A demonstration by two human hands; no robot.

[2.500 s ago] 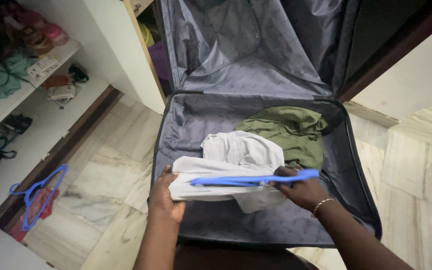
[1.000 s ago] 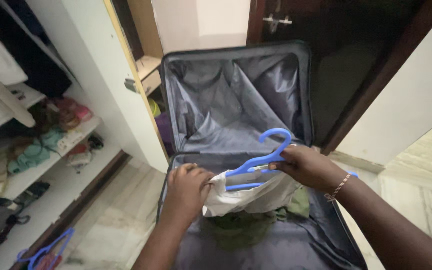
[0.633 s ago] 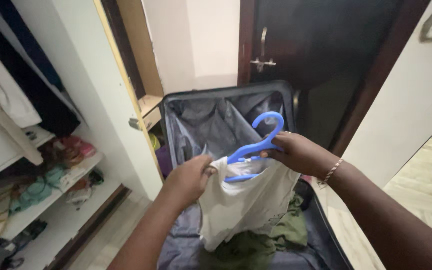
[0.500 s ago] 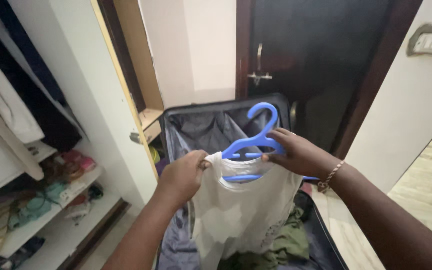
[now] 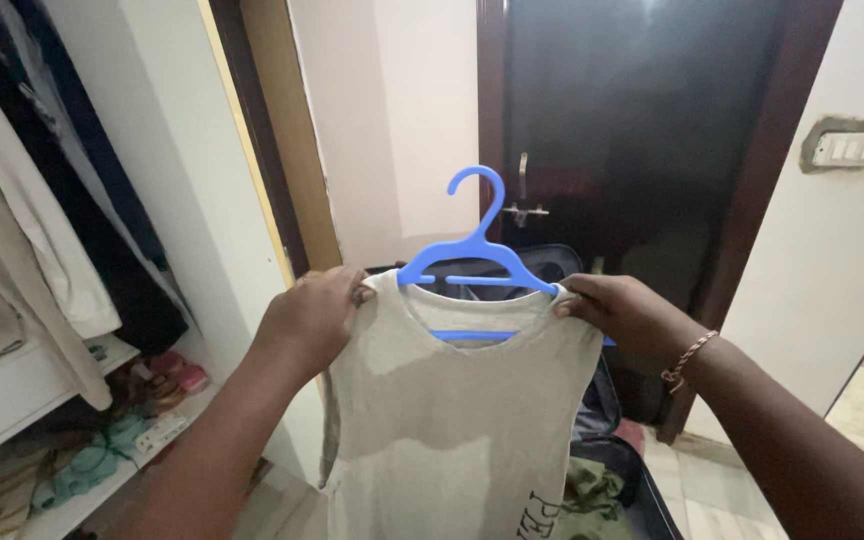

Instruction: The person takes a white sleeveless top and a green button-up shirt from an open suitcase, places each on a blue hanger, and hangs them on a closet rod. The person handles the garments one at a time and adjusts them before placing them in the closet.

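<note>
Pale grey sleeveless cotton top [image 5: 457, 420]: hung on a blue plastic clothes hanger [image 5: 474, 262], held upright before a dark wooden door [image 5: 642, 130]. Left hand [image 5: 314, 318]: fingers closed on the top's left shoulder. Right hand [image 5: 628, 316]: fingers closed on its right shoulder. Open dark suitcase [image 5: 597, 420]: behind, below.

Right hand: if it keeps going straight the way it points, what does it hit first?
The right hand points left along the hanger, gripping the shirt at the shoulder. Straight on, it would likely meet the hanger's neck, then the left hand at the other shoulder. Depth is unclear.
</note>
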